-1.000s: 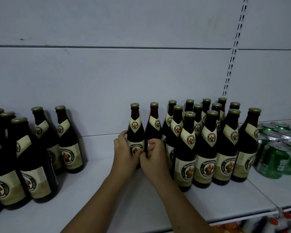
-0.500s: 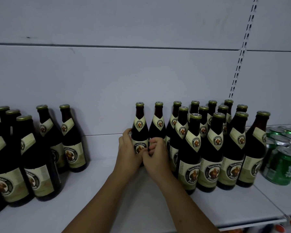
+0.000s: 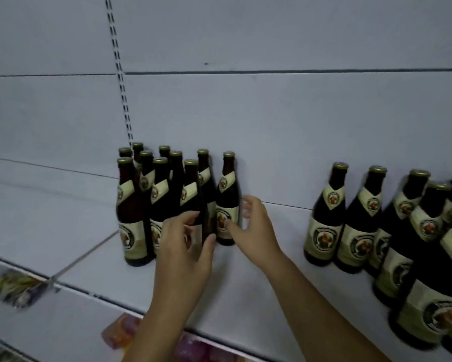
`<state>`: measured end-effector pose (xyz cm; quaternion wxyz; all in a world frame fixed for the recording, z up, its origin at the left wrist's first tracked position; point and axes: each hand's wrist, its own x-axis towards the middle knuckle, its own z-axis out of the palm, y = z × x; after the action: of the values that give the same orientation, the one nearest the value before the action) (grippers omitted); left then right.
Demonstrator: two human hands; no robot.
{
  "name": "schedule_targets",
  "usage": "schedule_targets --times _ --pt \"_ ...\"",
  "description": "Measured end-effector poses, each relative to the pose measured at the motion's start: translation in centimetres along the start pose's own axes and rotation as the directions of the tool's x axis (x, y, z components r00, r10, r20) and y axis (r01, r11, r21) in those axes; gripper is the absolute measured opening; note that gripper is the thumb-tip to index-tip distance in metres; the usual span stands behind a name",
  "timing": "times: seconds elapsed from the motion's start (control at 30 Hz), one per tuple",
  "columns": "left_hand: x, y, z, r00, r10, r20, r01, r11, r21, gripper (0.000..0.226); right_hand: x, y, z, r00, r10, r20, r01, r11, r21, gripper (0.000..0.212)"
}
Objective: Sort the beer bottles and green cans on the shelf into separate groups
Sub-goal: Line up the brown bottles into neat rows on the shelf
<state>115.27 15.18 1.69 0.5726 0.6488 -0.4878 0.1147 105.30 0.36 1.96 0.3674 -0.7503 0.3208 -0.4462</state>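
View swung right; both hands, left [image 3: 187, 246] and right [image 3: 253, 223], now seemingly released from the bottles [image 3: 227, 202].

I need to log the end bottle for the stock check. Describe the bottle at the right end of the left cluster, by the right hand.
The end bottle is dark brown glass with a gold-coloured cap, a cream neck label bearing a round emblem, and a cream body label with a blurred figure. It stands upright on the white shelf near the back wall, just right of its neighbours. The right hand is open around its lower body, thumb on the label; the other fingers curl beside it, contact unclear.
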Motion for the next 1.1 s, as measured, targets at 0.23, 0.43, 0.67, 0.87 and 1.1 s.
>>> schedule_targets --times 0.23,0.43,0.67,0.87,1.1 --pt "0.6 -3.7 1.7 0.996 -0.083 -0.042 0.087 0.991 0.098 0.089 3.5 0.6 3.8 0.989 0.051 -0.142 -0.076 0.98 -0.182 0.096" --pt "0.8 -3.5 4.2 0.986 -0.128 -0.106 0.152 0.954 0.257 0.099 3.5 2.3 4.8 0.986 0.029 -0.165 -0.049 0.992 -0.117 0.087" --pt "0.3 -2.3 4.8 0.994 -0.081 -0.074 0.088 0.992 0.095 0.087 0.0 2.1 2.3 0.994 -0.023 -0.106 0.015 0.997 -0.077 0.086" --pt "-0.2 -0.6 5.2 0.984 -0.141 0.107 0.159 0.97 -0.181 0.089 -4.2 2.0 -3.1 0.991 0.004 -0.137 -0.01 0.999 -0.045 0.088" --pt "-0.8 2.7 9.3 0.951 -0.09 0.295 0.167 0.955 -0.246 0.093 -9.3 2.4 -9.5 0.96 0.045 -0.277 -0.055 0.998 -0.027 0.093"
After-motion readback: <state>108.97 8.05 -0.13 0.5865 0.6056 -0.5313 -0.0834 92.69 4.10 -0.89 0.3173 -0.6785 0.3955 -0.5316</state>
